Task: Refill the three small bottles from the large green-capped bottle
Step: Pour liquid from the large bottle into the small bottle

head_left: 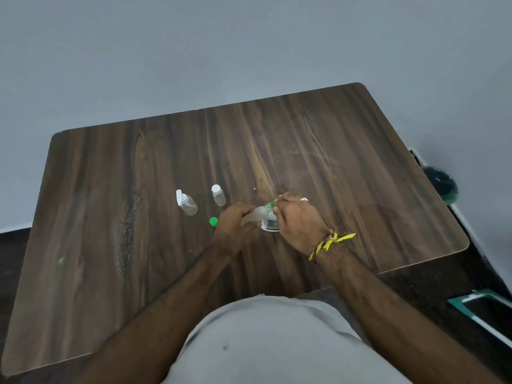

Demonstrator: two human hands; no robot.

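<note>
Table (332, 151): dark wood grain, set against a pale wall.

Left hand (231, 225): forearm reaching in from the lower left, fingers wrapped around the body of the large bottle (253, 216), which is tilted with its neck up and to the right. Its green cap (213, 221) lies off on the table, just left of this hand.

Right hand (297, 220): forearm coming in from the lower right, yellow thread band (331, 242) at the wrist, fingers curled around a small bottle (270, 224) at the large bottle's mouth; this bottle is mostly hidden by the hand.

Flip-cap small bottle (187, 203): stands on the table left of the hands, lid open.

White-capped small bottle (219, 194): stands just right of it, apart from both hands.
</note>
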